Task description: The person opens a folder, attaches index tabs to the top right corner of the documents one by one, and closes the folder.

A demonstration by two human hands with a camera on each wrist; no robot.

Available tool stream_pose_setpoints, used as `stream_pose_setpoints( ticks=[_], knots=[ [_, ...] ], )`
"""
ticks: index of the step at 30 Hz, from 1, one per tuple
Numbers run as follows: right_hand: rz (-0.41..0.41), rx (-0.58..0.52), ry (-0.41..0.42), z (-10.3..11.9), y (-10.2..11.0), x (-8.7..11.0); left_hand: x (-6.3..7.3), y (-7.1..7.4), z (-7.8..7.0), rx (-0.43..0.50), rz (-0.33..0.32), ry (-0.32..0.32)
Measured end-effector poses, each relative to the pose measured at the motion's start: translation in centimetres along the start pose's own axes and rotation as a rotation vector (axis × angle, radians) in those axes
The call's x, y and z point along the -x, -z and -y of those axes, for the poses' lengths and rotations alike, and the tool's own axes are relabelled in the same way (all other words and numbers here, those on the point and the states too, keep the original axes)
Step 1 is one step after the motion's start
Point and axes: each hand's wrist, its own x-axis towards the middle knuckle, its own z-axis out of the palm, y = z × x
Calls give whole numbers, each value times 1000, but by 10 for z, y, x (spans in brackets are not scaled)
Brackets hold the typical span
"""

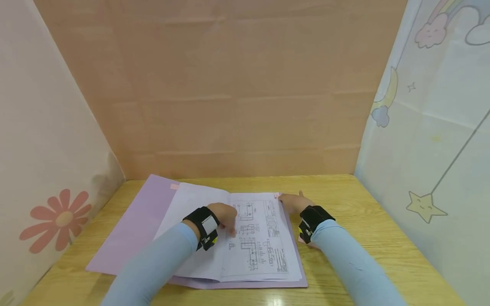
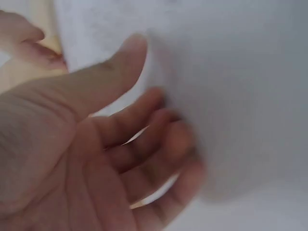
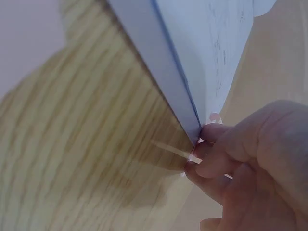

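Note:
A purple folder (image 1: 134, 225) lies open on the wooden table, holding white sheets. The right-hand page (image 1: 264, 238) carries printed technical drawings; the turned page (image 1: 191, 195) on the left looks blank. My left hand (image 1: 224, 216) is over the left page near the fold. In the left wrist view its fingers (image 2: 178, 144) curl loosely beside white paper, with the thumb apart from them. My right hand (image 1: 294, 203) pinches the top right corner of the drawing page, by a small pink tab (image 1: 276, 195). The right wrist view has its fingertips (image 3: 211, 131) at that corner.
Another pink tab (image 1: 174, 186) marks the top edge at the left. Wood-grain table (image 1: 337, 195) surrounds the folder. A brown paper-like backdrop (image 1: 237, 93) stands behind, with a flower-printed wall (image 1: 61, 127) at left and a star-and-cloud-printed wall (image 1: 440, 148) at right.

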Motion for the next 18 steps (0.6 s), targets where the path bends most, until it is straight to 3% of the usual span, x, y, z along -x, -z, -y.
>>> stream_pose_setpoints(
  ticks=[3,5,7,9,12,14,16,18],
  knots=[
    [7,-2,-1,1,2,0,2,21,-8,14,26,-18],
    [12,12,5,-1,1,0,-1,35,-15,56,2,-54],
    [12,27,6,-3,0,-1,-8,46,-24,71,-94,-126],
    [11,41,-3,-4,-1,-2,-17,53,-35,102,-236,-196],
    [12,37,-25,-3,-2,-4,-38,52,-50,102,-503,-264],
    [17,49,-36,-2,-2,-5,-53,44,-59,109,-619,-277],
    [21,53,-39,-1,-1,-5,-66,32,-67,58,-658,-276],
    [30,78,-44,-1,1,-5,-76,20,-74,-3,-628,-272]
  ],
)
